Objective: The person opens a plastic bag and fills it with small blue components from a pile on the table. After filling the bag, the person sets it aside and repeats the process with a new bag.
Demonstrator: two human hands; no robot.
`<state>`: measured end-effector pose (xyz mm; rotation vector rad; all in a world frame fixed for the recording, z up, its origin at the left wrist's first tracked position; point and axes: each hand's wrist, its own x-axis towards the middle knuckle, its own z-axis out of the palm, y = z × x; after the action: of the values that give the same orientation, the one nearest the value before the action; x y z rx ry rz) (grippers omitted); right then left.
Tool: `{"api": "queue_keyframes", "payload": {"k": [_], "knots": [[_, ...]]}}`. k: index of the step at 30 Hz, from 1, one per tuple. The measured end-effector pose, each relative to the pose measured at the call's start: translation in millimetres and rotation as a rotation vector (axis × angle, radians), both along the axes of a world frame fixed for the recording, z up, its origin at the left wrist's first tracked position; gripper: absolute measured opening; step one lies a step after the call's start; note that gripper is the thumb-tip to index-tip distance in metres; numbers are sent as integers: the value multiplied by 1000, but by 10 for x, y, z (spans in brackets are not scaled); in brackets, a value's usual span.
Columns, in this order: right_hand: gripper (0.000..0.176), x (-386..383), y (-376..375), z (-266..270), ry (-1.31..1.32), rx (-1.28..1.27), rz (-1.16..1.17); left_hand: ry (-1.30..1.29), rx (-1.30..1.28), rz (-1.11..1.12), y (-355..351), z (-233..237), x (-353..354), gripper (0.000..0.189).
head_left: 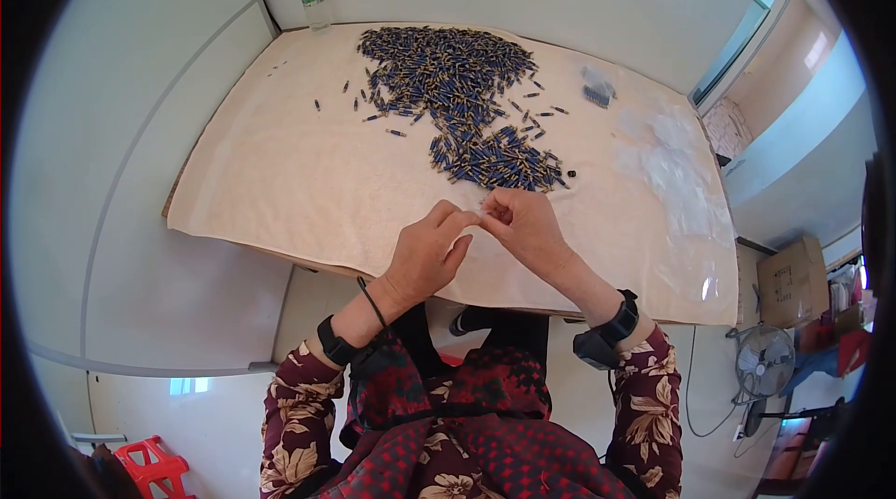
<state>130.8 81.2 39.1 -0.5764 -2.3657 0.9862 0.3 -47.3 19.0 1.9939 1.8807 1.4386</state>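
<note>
My left hand (425,252) and my right hand (525,224) meet over the near side of the cloth-covered table. Both are closed, with their fingertips pinched close together. Whatever lies between them is too small or too pale to make out. Just beyond my fingers spreads a large pile of small dark-blue pieces with brass-coloured ends (457,79); its near part reaches almost to my right hand. Several of these pieces lie loose around the pile's edges.
Clear plastic bags (677,182) lie on the right of the cream cloth (280,191). A small bag with dark pieces (597,88) sits at the back right. A water bottle (315,2) stands at the back left. On the floor are a fan (765,359) and a red stool (154,466).
</note>
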Motion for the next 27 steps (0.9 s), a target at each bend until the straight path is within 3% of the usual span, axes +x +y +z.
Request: {"api": "queue_keyframes", "payload": {"k": [8, 12, 21, 27], "knots": [[13, 7, 31, 35, -141, -191, 60, 382, -197, -37, -69, 249, -49, 37], [13, -5, -1, 139, -139, -122, 133, 572, -276, 61, -78, 242, -75, 46], [11, 18, -23, 185, -105, -109, 143, 603, -303, 78, -110, 458, 13, 46], [10, 36, -58, 263, -128, -236, 142, 586, -256, 58, -61, 479, 3, 39]]}}
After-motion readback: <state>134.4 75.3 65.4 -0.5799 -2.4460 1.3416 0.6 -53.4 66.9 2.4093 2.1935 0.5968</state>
